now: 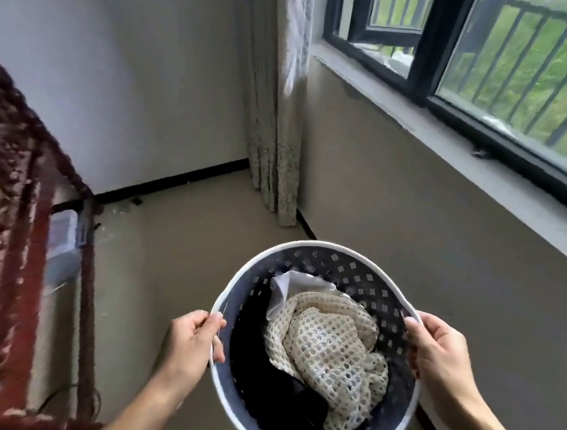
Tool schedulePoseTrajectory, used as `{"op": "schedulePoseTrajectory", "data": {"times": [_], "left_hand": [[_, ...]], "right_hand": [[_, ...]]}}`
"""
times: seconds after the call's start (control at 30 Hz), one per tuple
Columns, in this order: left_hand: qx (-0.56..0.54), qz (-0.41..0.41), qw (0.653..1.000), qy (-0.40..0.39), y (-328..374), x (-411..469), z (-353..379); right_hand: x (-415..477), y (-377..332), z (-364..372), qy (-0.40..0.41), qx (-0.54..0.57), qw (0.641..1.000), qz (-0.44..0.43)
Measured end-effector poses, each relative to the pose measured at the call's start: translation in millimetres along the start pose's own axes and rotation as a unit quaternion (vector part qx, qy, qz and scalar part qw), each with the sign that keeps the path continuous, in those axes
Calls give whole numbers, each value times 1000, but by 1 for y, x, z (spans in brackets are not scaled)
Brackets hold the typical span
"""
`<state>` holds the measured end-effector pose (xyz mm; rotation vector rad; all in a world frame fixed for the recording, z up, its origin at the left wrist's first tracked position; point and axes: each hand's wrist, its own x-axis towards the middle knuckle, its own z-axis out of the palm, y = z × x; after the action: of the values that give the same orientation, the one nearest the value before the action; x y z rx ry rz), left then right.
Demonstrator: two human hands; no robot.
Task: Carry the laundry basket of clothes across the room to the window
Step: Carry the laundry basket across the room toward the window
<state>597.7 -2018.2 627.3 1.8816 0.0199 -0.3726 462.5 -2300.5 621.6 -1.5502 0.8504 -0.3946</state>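
— Gripping the laundry basket (351, 269) how?
— Left hand (195, 339) and right hand (440, 352) clasp opposite white rims; it hangs above the floor, near centre.
— Its shape?
— Oval perforated plastic, mouth tilted nearward, long axis running far-left to near-right. Cream openwork knit (328, 346) over black cloth (253, 357); window (517, 65) far right.

clothes (328, 350) in basket (348, 261), window (517, 65) beyond (right)

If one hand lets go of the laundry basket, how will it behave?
The basket would probably tip, since each hand grips an opposite rim. It seems light: thin perforated walls, few clothes. The soft clothes would likely slide.
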Motion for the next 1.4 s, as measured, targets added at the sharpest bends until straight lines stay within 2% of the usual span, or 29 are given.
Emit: {"op": "schedulePoseTrajectory", "data": {"times": [0.27,0.7,1.03,1.27,1.4], "left_hand": [[4,-38,993,111,10,109,-11],[-11,-33,988,148,91,346,-54],[-1,-103,976,190,130,538,-49],[-6,-126,956,264,158,647,-79],[-4,-152,949,275,155,717,-107]], "right_hand": [[133,-30,97,-104,-56,993,-8],[330,-131,254,-140,-97,985,-38],[528,-176,383,-212,-107,971,-11],[638,-230,496,-272,-125,954,-19],[686,-242,572,-292,-154,944,-10]]}}
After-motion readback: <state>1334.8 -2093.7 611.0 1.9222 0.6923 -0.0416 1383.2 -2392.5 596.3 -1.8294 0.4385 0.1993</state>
